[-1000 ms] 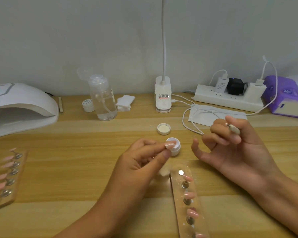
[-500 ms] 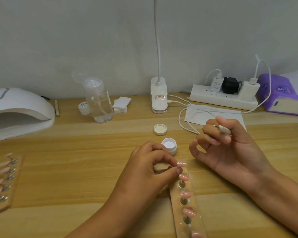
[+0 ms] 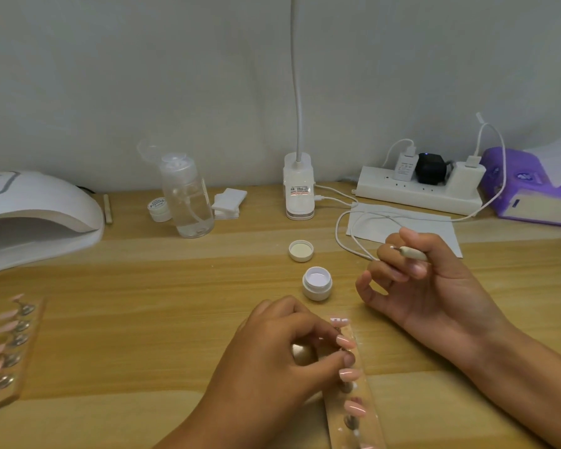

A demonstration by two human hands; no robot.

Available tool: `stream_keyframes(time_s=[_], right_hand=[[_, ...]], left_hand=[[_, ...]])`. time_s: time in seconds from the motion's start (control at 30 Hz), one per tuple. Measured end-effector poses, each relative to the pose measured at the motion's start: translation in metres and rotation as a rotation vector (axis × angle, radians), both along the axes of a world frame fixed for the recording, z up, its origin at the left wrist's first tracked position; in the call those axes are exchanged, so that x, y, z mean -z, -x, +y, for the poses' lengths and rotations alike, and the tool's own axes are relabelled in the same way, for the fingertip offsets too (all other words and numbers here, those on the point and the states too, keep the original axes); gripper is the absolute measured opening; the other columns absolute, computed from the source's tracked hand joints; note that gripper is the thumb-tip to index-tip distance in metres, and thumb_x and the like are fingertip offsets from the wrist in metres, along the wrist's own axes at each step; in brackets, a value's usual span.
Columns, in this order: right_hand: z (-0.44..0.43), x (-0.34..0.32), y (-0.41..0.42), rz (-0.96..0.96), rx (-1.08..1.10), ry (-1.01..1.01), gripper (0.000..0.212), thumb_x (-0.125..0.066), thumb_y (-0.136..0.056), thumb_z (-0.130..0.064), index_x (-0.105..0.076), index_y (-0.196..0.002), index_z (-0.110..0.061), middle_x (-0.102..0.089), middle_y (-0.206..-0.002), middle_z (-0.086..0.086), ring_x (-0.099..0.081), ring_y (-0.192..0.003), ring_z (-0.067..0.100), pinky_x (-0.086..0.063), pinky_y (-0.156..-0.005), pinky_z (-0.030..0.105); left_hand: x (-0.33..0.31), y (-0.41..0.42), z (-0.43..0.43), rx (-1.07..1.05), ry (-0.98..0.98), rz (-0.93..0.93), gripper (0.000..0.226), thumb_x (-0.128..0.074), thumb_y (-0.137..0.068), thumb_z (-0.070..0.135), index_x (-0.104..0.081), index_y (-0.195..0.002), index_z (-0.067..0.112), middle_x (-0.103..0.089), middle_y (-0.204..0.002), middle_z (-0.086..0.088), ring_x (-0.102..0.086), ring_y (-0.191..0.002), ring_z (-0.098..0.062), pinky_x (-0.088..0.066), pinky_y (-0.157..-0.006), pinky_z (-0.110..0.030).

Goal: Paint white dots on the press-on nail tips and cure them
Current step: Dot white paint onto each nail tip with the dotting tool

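Head view | my left hand [image 3: 272, 358] pinched clear plastic strip of pink nail tips [image 3: 371, 429] at worktop's [image 3: 143, 319] front edge | right hand [image 3: 434, 286] gripped slim white dotting pen [image 3: 412, 253]

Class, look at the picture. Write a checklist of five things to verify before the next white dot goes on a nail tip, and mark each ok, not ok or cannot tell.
1. White gel jar open: ok; its lid lies apart behind it.
2. Dotting tool in hand: ok; the right hand pinches it, off the table.
3. Gel on the tool's end: cannot tell; too small.
4. Strip steadied: ok; the left hand pinches at its far end.
5. Curing lamp running: cannot tell; only a small light on its top shows.
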State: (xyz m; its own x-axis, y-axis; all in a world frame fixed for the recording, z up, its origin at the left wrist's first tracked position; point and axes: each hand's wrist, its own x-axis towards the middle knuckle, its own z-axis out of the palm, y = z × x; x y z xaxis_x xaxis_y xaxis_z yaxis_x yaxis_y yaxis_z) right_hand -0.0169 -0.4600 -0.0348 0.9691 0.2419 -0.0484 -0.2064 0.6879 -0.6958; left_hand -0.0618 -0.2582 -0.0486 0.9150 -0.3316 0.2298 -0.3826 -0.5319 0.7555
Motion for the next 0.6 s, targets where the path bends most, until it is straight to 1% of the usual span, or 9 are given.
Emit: stream_keyframes(time_s=[0.07, 0.13, 0.23, 0.27, 0.33, 0.4, 0.47, 0.53, 0.6], right_hand=[[0.001, -0.001, 0.001, 0.009, 0.006, 0.025, 0.034, -0.059, -0.088, -0.026, -0.05, -0.055, -0.02, -0.036, -0.051, -0.007, -0.038, -0.054, 0.007, -0.05, -0.076, 0.031], [0.002, -0.003, 0.003, 0.011, 0.009, 0.039, 0.034, -0.059, -0.088, -0.026, -0.049, -0.055, -0.02, -0.035, -0.051, -0.006, -0.038, -0.055, 0.007, -0.052, -0.076, 0.033], [0.002, -0.004, 0.003, 0.022, 0.032, 0.024, 0.033, -0.059, -0.086, -0.026, -0.049, -0.055, -0.02, -0.035, -0.05, -0.007, -0.038, -0.054, 0.007, -0.052, -0.075, 0.032], [0.002, -0.005, 0.003, 0.027, 0.046, 0.018, 0.033, -0.06, -0.085, -0.026, -0.048, -0.054, -0.02, -0.035, -0.05, -0.007, -0.038, -0.054, 0.007, -0.052, -0.074, 0.031], [0.001, -0.005, 0.002, 0.026, 0.087, 0.035, 0.033, -0.061, -0.084, -0.025, -0.048, -0.054, -0.02, -0.034, -0.051, -0.006, -0.037, -0.054, 0.007, -0.051, -0.074, 0.031], [0.001, -0.003, 0.003, -0.024, 0.174, 0.144, 0.031, -0.063, -0.081, -0.026, -0.048, -0.055, -0.02, -0.035, -0.051, -0.004, -0.037, -0.052, 0.008, -0.053, -0.075, 0.032], [0.003, 0.0, 0.006, -0.13, 0.316, 0.345, 0.03, -0.067, -0.076, -0.03, -0.047, -0.058, -0.017, -0.04, -0.051, -0.002, -0.042, -0.049, 0.008, -0.056, -0.076, 0.033], [0.008, 0.002, 0.006, -0.243, 0.427, 0.519, 0.031, -0.068, -0.072, -0.036, -0.047, -0.059, -0.018, -0.045, -0.05, -0.001, -0.053, -0.05, 0.007, -0.054, -0.08, 0.036], [0.014, 0.002, 0.0, -0.328, 0.459, 0.654, 0.029, -0.067, -0.071, -0.041, -0.049, -0.057, -0.023, -0.05, -0.051, -0.002, -0.067, -0.063, 0.012, -0.053, -0.079, 0.035]], left_hand=[[0.001, 0.0, -0.004, -0.014, -0.008, -0.001, 0.024, -0.066, -0.065, 0.059, -0.069, -0.081, 0.042, -0.06, -0.087, 0.021, -0.05, -0.095, -0.002, -0.037, -0.076, -0.019], [-0.001, -0.001, -0.005, -0.038, 0.028, 0.053, 0.012, -0.078, -0.07, 0.045, -0.071, -0.075, 0.036, -0.062, -0.081, 0.018, -0.052, -0.088, -0.003, -0.037, -0.073, -0.018], [-0.005, -0.004, 0.0, 0.009, 0.178, 0.238, 0.008, -0.082, -0.074, 0.025, -0.076, -0.073, 0.03, -0.066, -0.078, 0.009, -0.056, -0.073, 0.0, -0.041, -0.065, -0.013], [-0.006, -0.004, 0.002, 0.033, 0.235, 0.289, 0.008, -0.081, -0.074, 0.023, -0.077, -0.073, 0.03, -0.066, -0.079, 0.007, -0.056, -0.071, -0.003, -0.043, -0.063, -0.012], [-0.007, -0.003, 0.005, 0.018, 0.338, 0.305, 0.004, -0.077, -0.075, 0.029, -0.077, -0.076, 0.033, -0.066, -0.081, 0.006, -0.055, -0.071, -0.006, -0.042, -0.063, -0.011], [-0.006, -0.003, 0.008, -0.08, 0.526, 0.259, 0.013, -0.07, -0.072, 0.038, -0.075, -0.082, 0.032, -0.069, -0.085, 0.005, -0.055, -0.073, -0.004, -0.043, -0.063, -0.009], [-0.008, -0.006, 0.01, -0.163, 0.734, 0.246, 0.021, -0.068, -0.07, 0.039, -0.074, -0.087, 0.028, -0.072, -0.085, 0.005, -0.06, -0.073, -0.002, -0.046, -0.064, -0.009], [-0.012, -0.009, 0.007, -0.182, 0.855, 0.26, 0.025, -0.071, -0.067, 0.039, -0.075, -0.087, 0.026, -0.073, -0.082, 0.003, -0.063, -0.071, -0.003, -0.048, -0.064, -0.012], [-0.013, -0.012, 0.003, -0.188, 0.915, 0.296, 0.027, -0.074, -0.063, 0.04, -0.076, -0.086, 0.027, -0.072, -0.079, 0.003, -0.062, -0.072, -0.004, -0.049, -0.065, -0.013]])
